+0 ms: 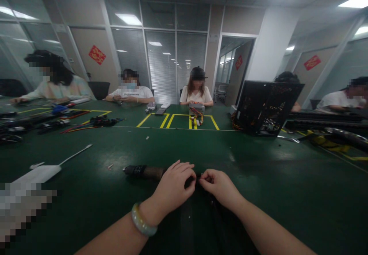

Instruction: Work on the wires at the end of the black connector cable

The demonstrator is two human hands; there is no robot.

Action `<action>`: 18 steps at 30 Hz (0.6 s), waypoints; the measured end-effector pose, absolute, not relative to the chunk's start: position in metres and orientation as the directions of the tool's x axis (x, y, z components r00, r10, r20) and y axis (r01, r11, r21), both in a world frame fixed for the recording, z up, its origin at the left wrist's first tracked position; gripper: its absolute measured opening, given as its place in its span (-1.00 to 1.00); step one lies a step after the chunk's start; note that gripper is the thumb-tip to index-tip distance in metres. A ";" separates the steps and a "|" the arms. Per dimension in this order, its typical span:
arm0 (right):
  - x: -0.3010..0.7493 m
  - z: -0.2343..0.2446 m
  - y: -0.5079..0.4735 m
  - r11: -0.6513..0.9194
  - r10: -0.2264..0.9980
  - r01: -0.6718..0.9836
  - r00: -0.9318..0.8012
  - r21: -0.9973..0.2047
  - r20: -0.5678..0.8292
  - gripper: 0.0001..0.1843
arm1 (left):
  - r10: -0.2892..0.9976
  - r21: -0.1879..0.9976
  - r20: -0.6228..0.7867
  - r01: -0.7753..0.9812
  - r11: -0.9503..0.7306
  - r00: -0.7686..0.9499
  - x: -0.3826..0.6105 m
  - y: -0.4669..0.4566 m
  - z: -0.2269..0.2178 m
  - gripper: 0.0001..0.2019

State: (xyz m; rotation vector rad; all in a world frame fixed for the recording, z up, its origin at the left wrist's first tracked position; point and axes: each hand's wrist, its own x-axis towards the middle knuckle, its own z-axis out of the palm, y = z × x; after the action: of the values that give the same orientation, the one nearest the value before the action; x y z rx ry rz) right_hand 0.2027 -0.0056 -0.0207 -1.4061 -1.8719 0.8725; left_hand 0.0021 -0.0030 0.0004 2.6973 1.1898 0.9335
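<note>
My left hand (176,182), with a pale bangle (143,219) on its wrist, curls over the table, thumb and fingertips brought together. Close beside it my right hand (221,188) is closed in a pinch. A small dark piece shows between the two sets of fingertips, too dim to name. Partly behind my left hand lies a dark tubular tool (153,172) with a black collar and a metallic tip pointing left. Its right part is hidden, and I cannot tell whether my left hand touches it. The green tabletop (138,205) is under both hands.
A white adapter with a cable (43,173) lies at left. Cable bundles (105,121) sit farther back. A black computer case (264,107) stands at right. Opposite, a person (197,90) sits behind a metal box with coloured wires (198,111); other people sit along the table.
</note>
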 end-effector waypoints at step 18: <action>0.203 -0.023 -0.005 0.188 0.971 0.532 -0.228 -0.826 0.074 -0.84 | 0.690 0.292 0.528 0.657 -0.695 0.496 0.002 -0.004 0.003 -0.88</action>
State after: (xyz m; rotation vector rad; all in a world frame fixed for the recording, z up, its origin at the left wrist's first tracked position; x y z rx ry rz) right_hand 0.2033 -0.0050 -0.0229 -1.4076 -1.8500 0.9123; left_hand 0.0017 -0.0040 0.0035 2.6716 1.2039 0.9796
